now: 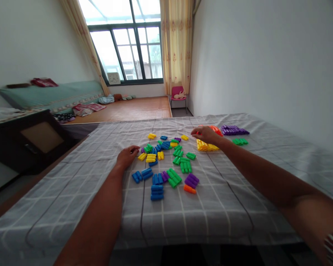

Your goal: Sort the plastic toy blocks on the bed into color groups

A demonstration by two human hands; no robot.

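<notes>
Step in hand: judged to be grouping by colour, part done; 4 single-colour groups lie at the right, apart from the mixed pieces (162,155).
Left hand (126,156): at the left edge of the mixed pieces, beside 1 purple and several green; fingers curled, tips near the thumb; cannot tell whether a piece is pinched.
Right hand (207,135): above the yellow stack (207,146), in front of the orange stack (217,130); fingers close together; cannot tell whether they grip anything.
Purple stack (234,130): right of the orange stack.
Green row (240,142): nearer than the purple stack.
Orange piece (189,189): at the near edge of the mixed pieces.
Next move: judged to call for a fingertip grip on 1 cluster, without dragging touching neighbours.
</notes>
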